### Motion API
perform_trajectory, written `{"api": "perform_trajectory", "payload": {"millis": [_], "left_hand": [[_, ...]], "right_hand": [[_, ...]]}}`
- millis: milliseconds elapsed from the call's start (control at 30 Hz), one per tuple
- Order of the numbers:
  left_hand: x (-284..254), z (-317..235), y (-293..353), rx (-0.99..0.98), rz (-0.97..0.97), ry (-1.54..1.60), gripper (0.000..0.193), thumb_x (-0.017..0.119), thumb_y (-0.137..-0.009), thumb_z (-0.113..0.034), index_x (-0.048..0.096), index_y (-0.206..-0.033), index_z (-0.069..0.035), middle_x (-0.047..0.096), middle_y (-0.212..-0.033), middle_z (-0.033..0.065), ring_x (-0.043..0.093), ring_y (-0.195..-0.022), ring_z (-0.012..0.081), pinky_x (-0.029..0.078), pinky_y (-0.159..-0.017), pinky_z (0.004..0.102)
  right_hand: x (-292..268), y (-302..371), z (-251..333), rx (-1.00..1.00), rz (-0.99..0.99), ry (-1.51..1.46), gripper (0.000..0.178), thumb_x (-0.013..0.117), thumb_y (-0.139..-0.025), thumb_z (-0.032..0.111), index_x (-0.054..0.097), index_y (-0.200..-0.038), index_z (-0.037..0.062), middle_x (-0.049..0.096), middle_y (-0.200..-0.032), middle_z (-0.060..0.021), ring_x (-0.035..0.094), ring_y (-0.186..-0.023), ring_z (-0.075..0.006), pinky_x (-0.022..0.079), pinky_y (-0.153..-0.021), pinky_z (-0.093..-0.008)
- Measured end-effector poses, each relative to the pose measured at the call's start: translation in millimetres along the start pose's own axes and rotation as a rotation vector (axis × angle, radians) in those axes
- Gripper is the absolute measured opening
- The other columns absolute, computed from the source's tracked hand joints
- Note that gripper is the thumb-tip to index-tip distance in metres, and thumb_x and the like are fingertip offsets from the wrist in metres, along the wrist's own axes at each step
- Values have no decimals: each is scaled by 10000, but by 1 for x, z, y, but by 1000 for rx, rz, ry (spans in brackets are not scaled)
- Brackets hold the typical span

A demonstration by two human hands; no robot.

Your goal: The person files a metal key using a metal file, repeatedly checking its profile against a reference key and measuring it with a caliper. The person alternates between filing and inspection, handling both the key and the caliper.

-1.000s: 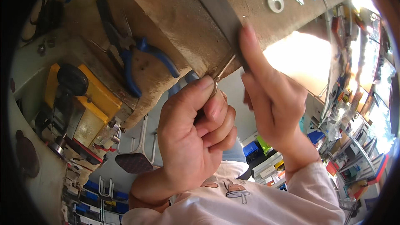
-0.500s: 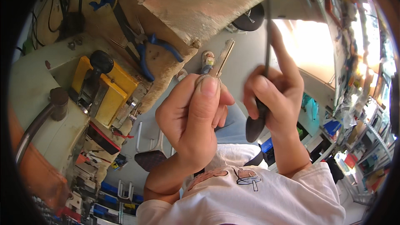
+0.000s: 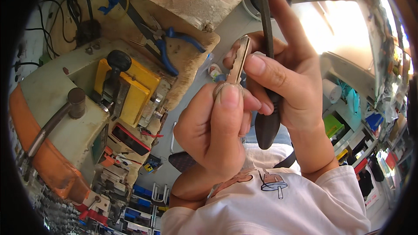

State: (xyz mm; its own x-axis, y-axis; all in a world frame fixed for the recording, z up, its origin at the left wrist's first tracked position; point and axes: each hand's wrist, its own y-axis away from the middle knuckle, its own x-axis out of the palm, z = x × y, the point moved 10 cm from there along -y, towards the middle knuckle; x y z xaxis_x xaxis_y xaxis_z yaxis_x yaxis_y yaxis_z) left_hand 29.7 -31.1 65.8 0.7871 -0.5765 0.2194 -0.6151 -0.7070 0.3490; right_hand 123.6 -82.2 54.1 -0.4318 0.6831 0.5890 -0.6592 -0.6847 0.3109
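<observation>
My left hand [image 3: 215, 132] is closed, pinching a silver key [image 3: 237, 63] by its bow between thumb and bent forefinger. The notched blade points up and slightly right, and the fingers cover most of the bow. To the right, my right hand [image 3: 298, 82] wraps round a long, flat, dark file [image 3: 264, 15] near its black handle [image 3: 267, 126]. Its forefinger stretches up along the file, and the handle points down. Thumb and fingertips of this hand are close beside the key blade; whether they touch it I cannot tell.
At left stands a grey-green and orange machine [image 3: 52, 104] with black-knobbed levers and a yellow block [image 3: 130, 93]. Blue-handled pliers [image 3: 167, 56] lie on the worn workbench [image 3: 191, 6] beyond it. Shelves with assorted goods [image 3: 348, 139] line the right side.
My right hand has moved left and up to the key, bringing the file beside it. The left hand keeps its pinch on the key. The view has shifted, so the machine appears farther right.
</observation>
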Motion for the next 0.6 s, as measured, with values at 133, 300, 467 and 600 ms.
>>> {"api": "perform_trajectory", "payload": {"millis": [133, 300, 467, 600], "left_hand": [[1, -3, 0, 26, 14, 3, 345, 386, -932, -224, 472, -669, -17, 383, -491, 41, 416, -477, 131, 310, -430, 224], [0, 1, 0, 36, 58, 191, 256, 451, -900, -76, 591, -713, 28, 602, -654, 42, 379, -507, 25, 289, -468, 191], [-1, 3, -2, -20, 17, 68, 305, 405, -916, -156, 514, -678, 0, 481, -551, 55, 366, -443, 73, 292, -409, 194], [-2, 21, 0, -231, 70, 399, 288, 461, -929, -134, 571, -725, 37, 595, -670, 84, 390, -479, 37, 310, -450, 196]], "right_hand": [[-1, -1, -1, 28, -93, 59, 770, 625, -800, 14, 216, -1452, 49, 631, -908, -207, 565, -552, -113, 429, -471, -189], [-7, -1, -4, 90, -267, 139, 779, 629, -791, 5, 219, -1452, 50, 631, -901, -201, 599, -606, -132, 460, -513, -199], [-3, -8, -10, 139, 10, 15, 785, 617, -793, -5, 201, -1456, 50, 628, -917, -225, 587, -564, -121, 452, -491, -193], [3, -8, -15, 232, 85, -25, 780, 578, -808, -22, 162, -1463, 53, 620, -932, -262, 475, -415, -81, 369, -375, -183]]}}
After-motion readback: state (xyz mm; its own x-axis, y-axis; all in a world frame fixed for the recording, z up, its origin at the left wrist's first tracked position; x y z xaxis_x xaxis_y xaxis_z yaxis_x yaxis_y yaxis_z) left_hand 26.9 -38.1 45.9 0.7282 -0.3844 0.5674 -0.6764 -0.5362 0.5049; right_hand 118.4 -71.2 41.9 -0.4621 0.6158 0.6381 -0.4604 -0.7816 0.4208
